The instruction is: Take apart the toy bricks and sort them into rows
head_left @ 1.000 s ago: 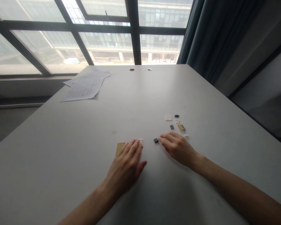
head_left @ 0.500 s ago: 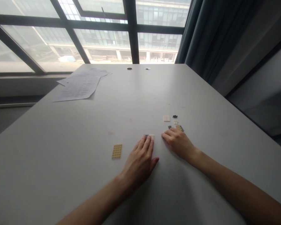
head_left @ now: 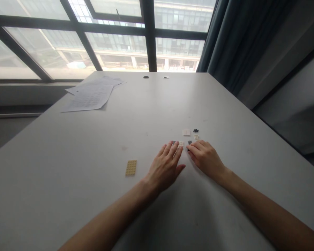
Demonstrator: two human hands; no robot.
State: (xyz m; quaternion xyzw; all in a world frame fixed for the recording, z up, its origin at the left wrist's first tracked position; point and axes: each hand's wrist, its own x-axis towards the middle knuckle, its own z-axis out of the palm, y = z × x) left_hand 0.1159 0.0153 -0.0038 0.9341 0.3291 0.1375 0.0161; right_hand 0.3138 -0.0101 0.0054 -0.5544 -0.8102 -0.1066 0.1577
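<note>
My left hand [head_left: 166,167] lies flat on the grey table [head_left: 94,150], fingers stretched out, fingertips touching a small cream and grey brick piece [head_left: 180,143]. My right hand [head_left: 205,158] rests palm down beside it, fingers loosely curled over small bricks, with a dark piece [head_left: 189,142] at its fingertips. Just beyond lie a white plate [head_left: 186,132], a black piece [head_left: 195,130] and a small cream piece [head_left: 196,137]. A tan studded plate [head_left: 131,167] lies alone to the left of my left hand.
Loose printed sheets of paper [head_left: 90,96] lie at the far left of the table. Two cable holes [head_left: 156,77] sit near the far edge, under a large window. A dark curtain [head_left: 225,42] hangs at the right.
My left hand has slid right and away from the tan plate, pushing the small cream piece toward the pile. My right hand has drawn back over the small bricks.
</note>
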